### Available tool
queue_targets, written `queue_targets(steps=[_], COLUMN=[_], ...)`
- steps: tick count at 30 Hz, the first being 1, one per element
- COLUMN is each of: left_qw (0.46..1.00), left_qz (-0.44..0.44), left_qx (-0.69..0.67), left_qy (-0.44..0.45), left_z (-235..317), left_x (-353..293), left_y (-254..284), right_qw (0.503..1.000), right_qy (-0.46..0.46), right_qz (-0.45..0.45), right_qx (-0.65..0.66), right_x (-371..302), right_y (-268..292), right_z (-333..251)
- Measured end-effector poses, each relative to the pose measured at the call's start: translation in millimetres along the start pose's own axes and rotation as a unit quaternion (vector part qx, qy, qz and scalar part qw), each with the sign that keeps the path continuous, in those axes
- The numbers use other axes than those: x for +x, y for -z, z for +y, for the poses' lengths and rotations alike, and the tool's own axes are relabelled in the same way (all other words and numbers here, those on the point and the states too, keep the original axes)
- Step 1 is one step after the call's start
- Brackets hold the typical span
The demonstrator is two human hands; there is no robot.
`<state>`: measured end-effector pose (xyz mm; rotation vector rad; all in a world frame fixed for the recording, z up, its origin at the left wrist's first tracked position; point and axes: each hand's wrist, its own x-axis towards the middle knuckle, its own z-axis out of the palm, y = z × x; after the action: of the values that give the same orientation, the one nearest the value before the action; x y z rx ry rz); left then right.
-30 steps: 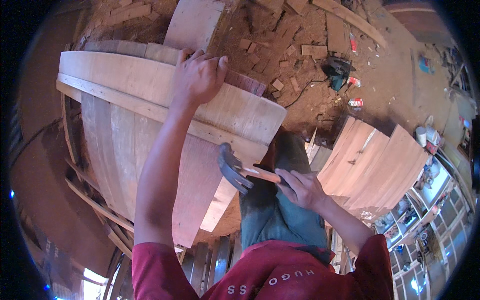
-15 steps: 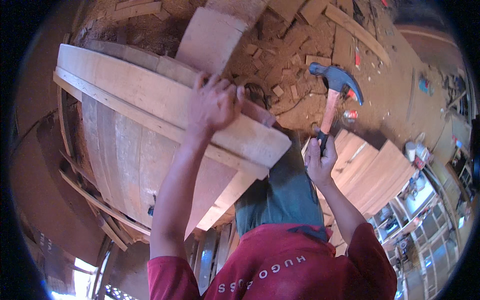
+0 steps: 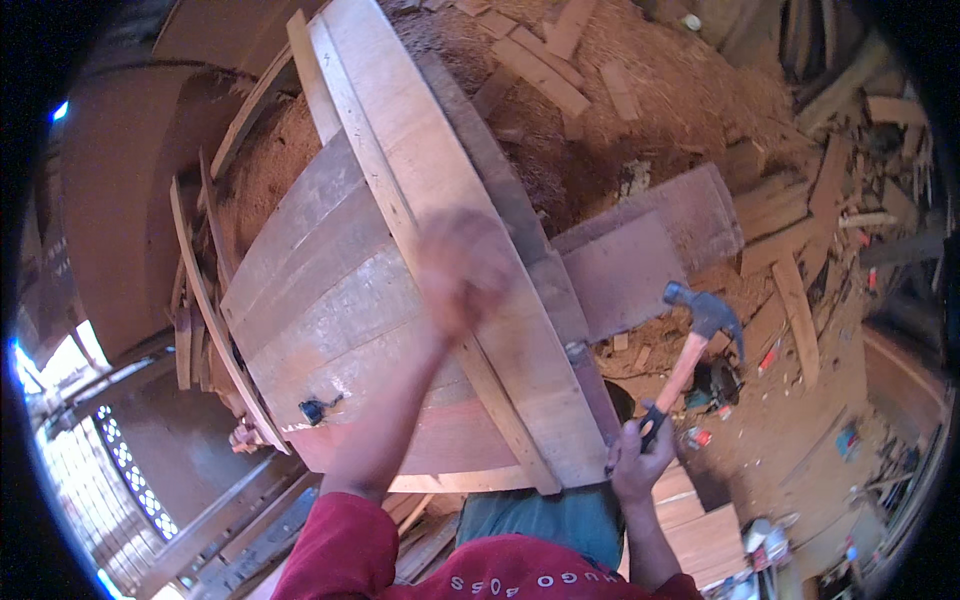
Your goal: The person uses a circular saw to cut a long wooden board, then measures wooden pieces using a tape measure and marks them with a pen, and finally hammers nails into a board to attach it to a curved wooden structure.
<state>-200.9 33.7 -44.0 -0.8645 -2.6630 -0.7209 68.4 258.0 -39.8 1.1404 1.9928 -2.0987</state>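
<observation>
My right hand [image 3: 640, 462] is closed round the dark grip of a claw hammer [image 3: 680, 375], which has an orange-brown handle and a dark metal head pointing away from me. Beside it is the near end of a long pale board [image 3: 545, 370] on a wooden panel. My left hand [image 3: 465, 275] is over this board and the narrow wooden strip [image 3: 385, 195] along its side. Motion smears the left fingers, so their grip does not show. The panel of joined planks [image 3: 330, 300] spreads out under my left forearm.
A small dark blue object [image 3: 315, 411] lies on the panel. Planks [image 3: 640, 265] stick out past the board on the right. Sawdust and wood offcuts [image 3: 540, 70] cover the ground beyond. Stacked boards [image 3: 700, 530] are at the lower right, and curved wood strips [image 3: 215, 320] at the left.
The view has swung, so the board now runs more lengthwise away from me. My left hand has left the board's outer edge and moved toward the narrow strip. The hammer remains in my right hand.
</observation>
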Motion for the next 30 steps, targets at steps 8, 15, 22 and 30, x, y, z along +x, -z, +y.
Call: queue_targets(steps=[8,15,22,30], left_qw=[0.92,0.923,0.929,0.925], left_qz=[0.181,0.01,0.028,0.031], left_qx=[0.026,0.107,-0.048,-0.119], left_qy=[0.346,0.369,0.365,0.359], left_z=[-243,-261,-270,-271], left_x=[40,62,55,51], left_y=[41,32,38,41], right_qw=[0.965,0.937,0.912,0.908], right_qy=[0.087,0.121,0.142,0.125], right_qz=[-0.178,-0.183,-0.197,-0.216], right_qx=[-0.173,-0.27,-0.331,-0.336], right_x=[7,17,17,20], right_y=[-24,-40,-40,-48], right_z=[6,6,17,3])
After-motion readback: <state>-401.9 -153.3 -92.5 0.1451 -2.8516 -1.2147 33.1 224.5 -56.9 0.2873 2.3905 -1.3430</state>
